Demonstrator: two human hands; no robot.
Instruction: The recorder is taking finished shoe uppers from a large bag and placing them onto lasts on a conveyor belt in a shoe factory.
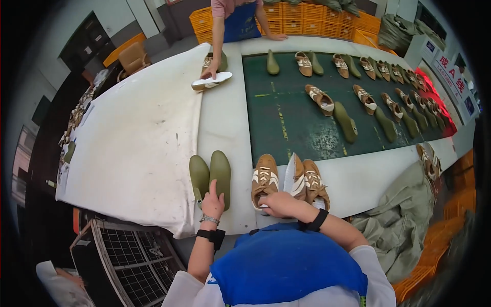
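Note:
Two olive-green shoe lasts lie side by side on the white table edge in front of me. My left hand is over their near ends, its index finger and thumb apart, resting against the right one. To the right, a brown sneaker with white stripes points away from me. My right hand has its fingers curled at that shoe's heel opening; the fingertips are partly hidden inside. Just beyond this hand stands a second brown sneaker, next to a brown-and-white one tipped on its side.
A green conveyor belt carries rows of brown sneakers and green lasts. Across the table, a co-worker's hand holds a sneaker with its white sole up. Orange crates line the back. Grey-green cloth hangs at right, a wire rack at lower left.

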